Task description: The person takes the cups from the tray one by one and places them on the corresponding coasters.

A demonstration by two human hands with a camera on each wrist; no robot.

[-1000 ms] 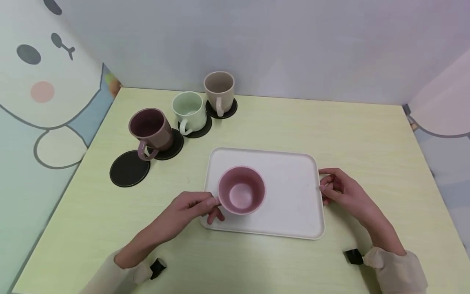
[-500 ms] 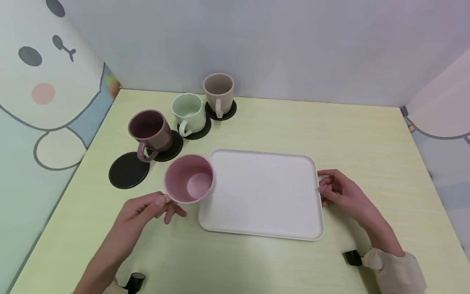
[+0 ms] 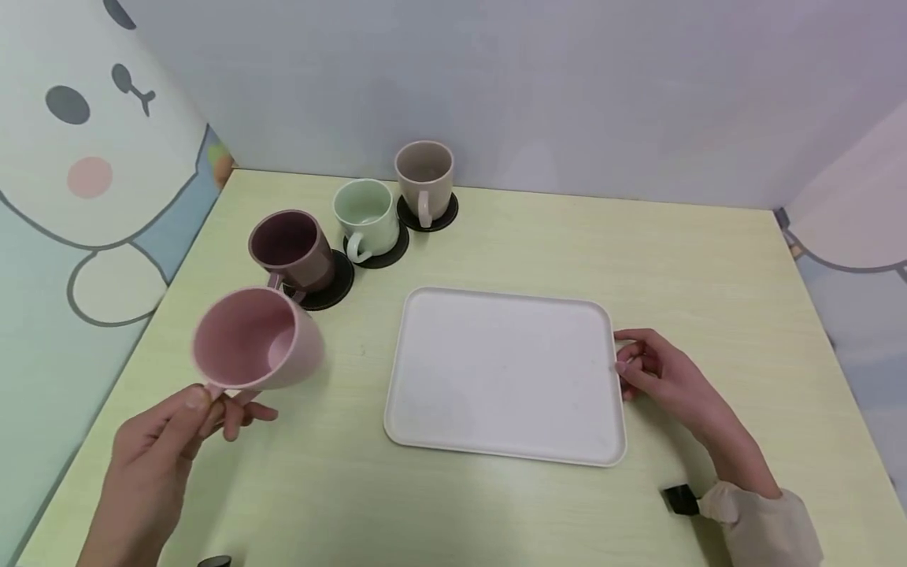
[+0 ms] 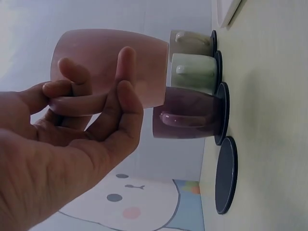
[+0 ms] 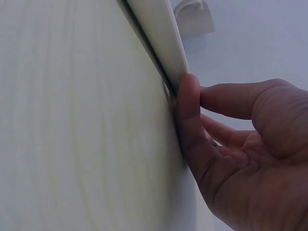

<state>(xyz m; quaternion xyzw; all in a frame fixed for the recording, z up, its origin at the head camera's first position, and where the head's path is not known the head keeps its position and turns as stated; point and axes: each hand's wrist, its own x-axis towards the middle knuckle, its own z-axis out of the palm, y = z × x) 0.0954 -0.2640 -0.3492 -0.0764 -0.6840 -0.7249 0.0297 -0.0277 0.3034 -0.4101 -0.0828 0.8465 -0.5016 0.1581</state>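
My left hand (image 3: 166,445) pinches the handle of a pink mug (image 3: 305,350), held above the table's left side with its mouth tilted toward me. In the left wrist view the pink mug (image 4: 91,53) is lifted clear of the coasters, and a bare black coaster (image 4: 225,178) lies on the table; the mug hides that coaster in the head view. A white rectangular tray (image 3: 503,378) lies flat at mid-table. My right hand (image 3: 666,374) holds the tray's right rim, thumb and fingers bent at its edge; how far they reach under it cannot be seen.
A dark purple mug (image 3: 305,264), a pale green mug (image 3: 368,220) and a beige mug (image 3: 425,181) stand on black coasters in a slanting row at the back left. A grey wall (image 3: 531,94) closes off the table's back edge.
My left hand has lifted the pink mug off the tray and carried it left, beyond the tray's left edge. The right hand stays at the tray's rim, and the tray has not moved.
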